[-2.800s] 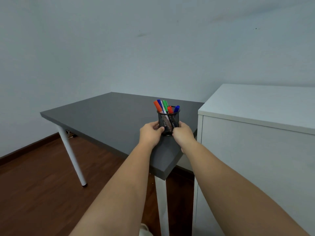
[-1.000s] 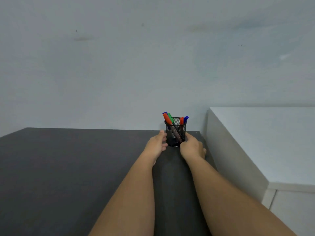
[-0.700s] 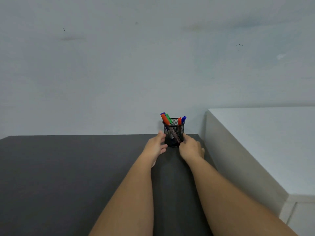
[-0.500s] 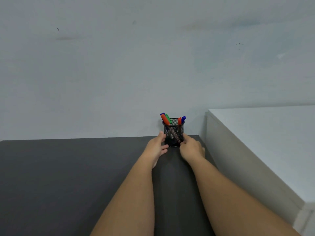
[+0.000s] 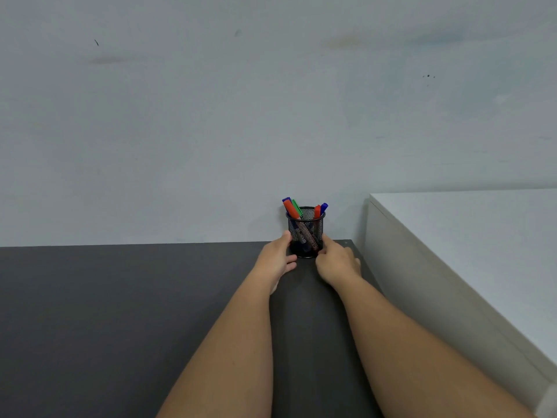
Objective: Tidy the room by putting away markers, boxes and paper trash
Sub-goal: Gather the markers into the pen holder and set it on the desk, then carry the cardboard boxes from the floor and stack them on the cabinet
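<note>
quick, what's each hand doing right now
Left hand: open, fingers against the left side of the marker cup, not gripping.
Right hand: fingers loose against the cup's right side, not gripping.

forearms [image 5: 229, 351] cut off below, cabinet [image 5: 470, 236] cropped right

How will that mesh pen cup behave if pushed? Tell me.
The mesh pen cup probably slides easily on the smooth dark tabletop. Its tall markers lean left, so it might tip. Wire mesh suggests it's light.
</note>
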A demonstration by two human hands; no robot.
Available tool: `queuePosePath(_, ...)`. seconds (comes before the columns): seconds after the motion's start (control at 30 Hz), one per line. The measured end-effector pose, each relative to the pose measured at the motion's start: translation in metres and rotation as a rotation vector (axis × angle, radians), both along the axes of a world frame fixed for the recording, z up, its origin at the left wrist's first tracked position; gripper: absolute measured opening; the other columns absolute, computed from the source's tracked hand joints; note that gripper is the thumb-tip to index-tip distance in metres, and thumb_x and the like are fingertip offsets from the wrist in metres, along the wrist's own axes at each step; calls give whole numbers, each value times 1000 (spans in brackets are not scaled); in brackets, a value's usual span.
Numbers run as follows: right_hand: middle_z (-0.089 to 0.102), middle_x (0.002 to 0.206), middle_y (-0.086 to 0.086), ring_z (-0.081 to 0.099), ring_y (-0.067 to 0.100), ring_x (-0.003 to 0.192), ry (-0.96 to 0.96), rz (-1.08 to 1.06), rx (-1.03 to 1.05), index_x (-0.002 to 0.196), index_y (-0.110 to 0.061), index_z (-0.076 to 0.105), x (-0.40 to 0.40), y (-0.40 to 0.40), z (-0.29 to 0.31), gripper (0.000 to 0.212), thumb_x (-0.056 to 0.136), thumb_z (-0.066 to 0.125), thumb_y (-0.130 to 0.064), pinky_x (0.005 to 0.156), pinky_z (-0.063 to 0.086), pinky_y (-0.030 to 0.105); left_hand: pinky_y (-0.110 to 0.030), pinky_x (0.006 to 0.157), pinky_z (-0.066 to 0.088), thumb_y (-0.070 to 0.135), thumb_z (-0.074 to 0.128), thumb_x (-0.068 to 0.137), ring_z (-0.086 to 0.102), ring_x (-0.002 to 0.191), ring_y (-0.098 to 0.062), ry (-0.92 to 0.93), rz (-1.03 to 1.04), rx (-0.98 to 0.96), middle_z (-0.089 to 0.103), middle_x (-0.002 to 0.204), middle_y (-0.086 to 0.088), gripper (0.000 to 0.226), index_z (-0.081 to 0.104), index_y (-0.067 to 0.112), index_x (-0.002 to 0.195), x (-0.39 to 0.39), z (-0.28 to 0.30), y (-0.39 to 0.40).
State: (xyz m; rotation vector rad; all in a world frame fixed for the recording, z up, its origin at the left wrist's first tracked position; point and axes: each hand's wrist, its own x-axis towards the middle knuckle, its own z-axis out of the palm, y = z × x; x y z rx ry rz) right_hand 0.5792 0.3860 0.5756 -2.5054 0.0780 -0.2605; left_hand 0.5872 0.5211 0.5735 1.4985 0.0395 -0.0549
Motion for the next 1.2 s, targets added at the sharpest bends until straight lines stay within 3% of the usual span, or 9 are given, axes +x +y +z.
queuePosePath(0.07, 60, 129, 8, 48, 33, 122, -10, -6, 16, 140, -33, 43, -3, 1, 2, 52, 90, 38, -17, 103, 39, 43, -33, 94, 51, 43, 39, 101, 58, 119, -27, -32, 80, 74, 53, 140, -8, 48, 53, 14, 137, -3, 0, -1)
queuePosePath(0.1, 61, 128, 8, 49, 33, 121, -18, -13, 45, 138, -32, 47, -4, 1, 2, 52, 89, 39, -16, 102, 41, 43, -34, 94, 52, 41, 41, 100, 62, 112, -26, -78, 137, 159, 61, 126, -7, 37, 65, 18, 116, -7, 0, -1)
queuePosePath(0.17, 62, 126, 9, 53, 33, 117, -31, -31, 100, 132, -28, 55, -9, 1, 4, 48, 87, 42, -15, 100, 46, 42, -33, 85, 48, 33, 43, 99, 64, 100, -28, -204, 214, 461, 64, 98, -5, 31, 61, 22, 78, -19, 1, -3)
queuePosePath(0.2, 62, 125, 10, 54, 32, 116, -29, -37, 109, 130, -26, 58, -12, 1, 4, 46, 87, 43, -15, 98, 48, 42, -32, 81, 45, 30, 42, 99, 62, 100, -29, -261, 208, 626, 66, 96, -7, 31, 61, 20, 77, -26, -1, -5)
queuePosePath(0.33, 56, 134, 9, 51, 30, 122, 27, 21, -42, 136, -22, 54, -35, 2, 2, 46, 91, 48, -23, 100, 46, 39, -32, 105, 39, 30, 43, 100, 53, 126, -22, -316, 100, 994, 60, 136, -4, 37, 61, 18, 131, -46, -9, -3)
queuePosePath(0.43, 45, 143, 8, 41, 30, 131, 55, 161, -256, 139, -23, 51, -60, 3, 1, 45, 96, 42, -32, 105, 36, 38, -33, 108, 39, 23, 45, 99, 51, 128, -24, -325, 13, 1138, 58, 138, -4, 36, 62, 20, 131, -59, -9, 9)
queuePosePath(0.77, 29, 157, 6, 31, 30, 141, 67, 440, -409, 147, -20, 38, -160, -25, 0, 51, 99, 29, -31, 116, 24, 42, -41, 114, 31, 39, 40, 99, 38, 139, -24, -148, 75, 1363, 41, 153, -2, 45, 48, 30, 142, -161, -11, 19)
queuePosePath(1.07, 24, 160, 3, 19, 23, 147, 44, 705, -321, 149, -22, 35, -260, -84, -2, 49, 101, 31, -34, 118, 11, 48, -35, 116, 28, 35, 38, 101, 37, 140, -26, -77, 158, 1380, 39, 154, -7, 47, 46, 22, 145, -272, -5, -48)
queuePosePath(1.2, 29, 158, 2, 22, 20, 147, 13, 774, -161, 146, -21, 41, -300, -117, -8, 46, 101, 37, -32, 119, 12, 31, -29, 113, 25, 28, 41, 101, 36, 141, -23, -99, 178, 1359, 43, 150, -11, 45, 47, 14, 144, -306, -1, -82)
